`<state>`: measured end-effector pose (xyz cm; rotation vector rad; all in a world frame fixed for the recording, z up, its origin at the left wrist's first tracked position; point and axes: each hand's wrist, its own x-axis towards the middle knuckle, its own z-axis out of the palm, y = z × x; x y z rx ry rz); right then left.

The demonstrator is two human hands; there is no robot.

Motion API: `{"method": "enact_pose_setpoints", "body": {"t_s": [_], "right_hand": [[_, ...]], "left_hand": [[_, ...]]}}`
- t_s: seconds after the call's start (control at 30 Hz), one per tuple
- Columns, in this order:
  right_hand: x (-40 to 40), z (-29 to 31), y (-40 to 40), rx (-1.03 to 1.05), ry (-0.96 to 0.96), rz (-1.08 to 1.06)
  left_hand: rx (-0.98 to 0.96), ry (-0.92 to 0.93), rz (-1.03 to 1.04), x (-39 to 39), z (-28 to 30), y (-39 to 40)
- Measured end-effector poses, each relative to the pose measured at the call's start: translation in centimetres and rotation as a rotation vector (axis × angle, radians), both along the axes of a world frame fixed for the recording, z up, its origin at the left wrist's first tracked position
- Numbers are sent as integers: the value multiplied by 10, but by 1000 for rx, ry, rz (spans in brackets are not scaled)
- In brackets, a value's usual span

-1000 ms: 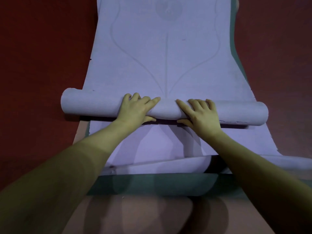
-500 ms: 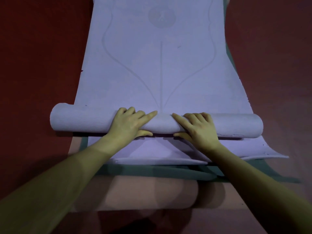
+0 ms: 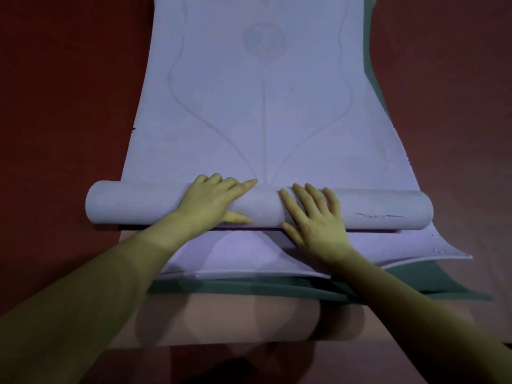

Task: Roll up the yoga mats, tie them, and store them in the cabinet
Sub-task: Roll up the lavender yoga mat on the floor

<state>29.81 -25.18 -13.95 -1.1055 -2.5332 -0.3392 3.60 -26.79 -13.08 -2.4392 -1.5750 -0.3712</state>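
A lilac yoga mat (image 3: pixel 263 112) with a faint line pattern lies stretched away from me on the red floor. Its near part is wound into a roll (image 3: pixel 124 205) lying crosswise. My left hand (image 3: pixel 213 202) presses on the roll left of centre, fingers straight over the top and thumb on the near side. My right hand (image 3: pixel 315 217) rests flat on the roll just right of centre, fingers spread. Beneath the roll lies another lilac mat (image 3: pixel 243 253), then a green mat (image 3: pixel 415 281) and a pink mat (image 3: pixel 249 320).
The stacked mats lie on a dark red floor (image 3: pixel 63 106) that is open on both sides. The green mat's edge (image 3: pixel 372 79) also shows along the right side of the lilac mat. No cabinet or tie is in view.
The roll has moved forward along the mat under both hands, and more of the lower mats shows on the near side. My right fingers are now more spread.
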Motion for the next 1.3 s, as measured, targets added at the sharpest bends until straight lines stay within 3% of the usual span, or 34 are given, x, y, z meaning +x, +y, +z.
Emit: {"method": "enact_pose_setpoints", "body": {"t_s": [0.1,0.2,0.4,0.53,0.7,0.8,1.03,1.1,1.23,1.3], "right_hand": [[-2,6,13,-89,-21,-13],[-11,12,33,-132,-35,-52],[-15,4,40,9,14,-54],[-12,-2,25,-75,62,-50],[-17,9,43,-176,55,-88],[-26,16,63,-236,55,-117],[-16,8,65,-150,22,-153],[-16,6,67,-161,-7,-161],[-24,13,95,-209,-64,-161],[-28,18,109,-245,-94,-167]], "left_hand": [[113,34,6,3,-6,-7],[132,43,160,15,-9,-20],[-48,-1,261,17,2,2],[-220,-12,263,12,14,36],[-57,52,290,18,8,21],[-56,72,313,23,7,12],[-363,27,365,14,24,62],[-328,39,351,11,22,68],[-60,71,267,6,10,72],[-63,108,264,2,7,78]]}}
